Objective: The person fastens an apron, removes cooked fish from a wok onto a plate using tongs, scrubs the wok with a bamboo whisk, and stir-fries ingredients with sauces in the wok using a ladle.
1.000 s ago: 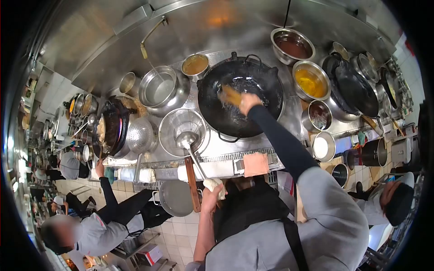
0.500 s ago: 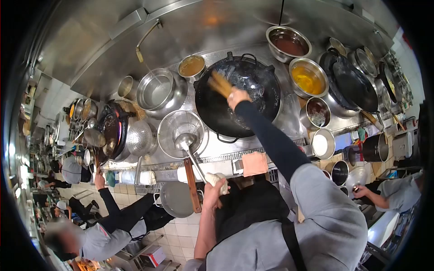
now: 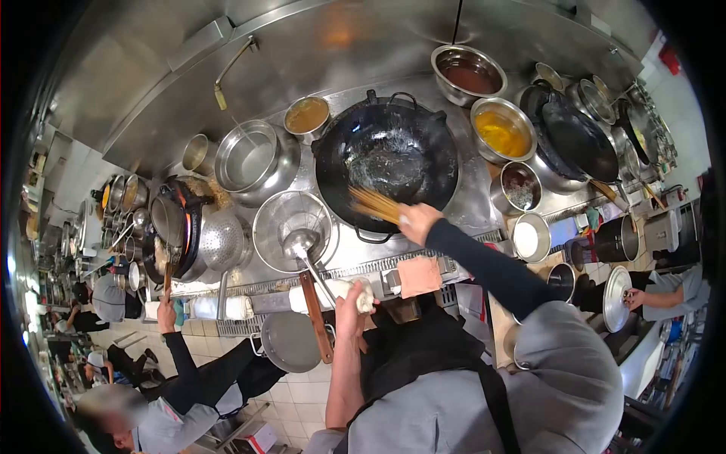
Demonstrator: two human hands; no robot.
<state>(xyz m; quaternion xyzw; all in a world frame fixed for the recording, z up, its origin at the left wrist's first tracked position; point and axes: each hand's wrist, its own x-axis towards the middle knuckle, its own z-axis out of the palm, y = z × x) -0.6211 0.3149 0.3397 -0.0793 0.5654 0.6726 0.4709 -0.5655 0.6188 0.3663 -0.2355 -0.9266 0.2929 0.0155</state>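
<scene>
My right hand (image 3: 420, 222) is closed round the butt of a bamboo wok brush (image 3: 376, 204). The brush's splayed bristles point left, over the near rim of a large black wok (image 3: 386, 144) whose inside looks wet. My left hand (image 3: 349, 310), in front of the stove edge, grips a bunched white cloth (image 3: 365, 298). A steel ladle (image 3: 301, 244) lies with its bowl in a round wire strainer (image 3: 271, 240), and its handle slants down to my left hand. Whether my fingers also hold that handle, I cannot tell. A wooden handle (image 3: 314, 318) extends from the strainer beside it.
Left of the wok stand a pot of water (image 3: 246, 157) and a bowl of brown liquid (image 3: 308, 117). Bowls of red-brown liquid (image 3: 470, 73) and yellow oil (image 3: 502, 132) sit right. A folded pink cloth (image 3: 419, 277) lies on the front edge. Co-workers stand on both sides.
My right hand has drawn the brush from the wok's far left side toward its near rim. My left hand keeps hold of the cloth. At right, a co-worker's hand now holds a lid upright.
</scene>
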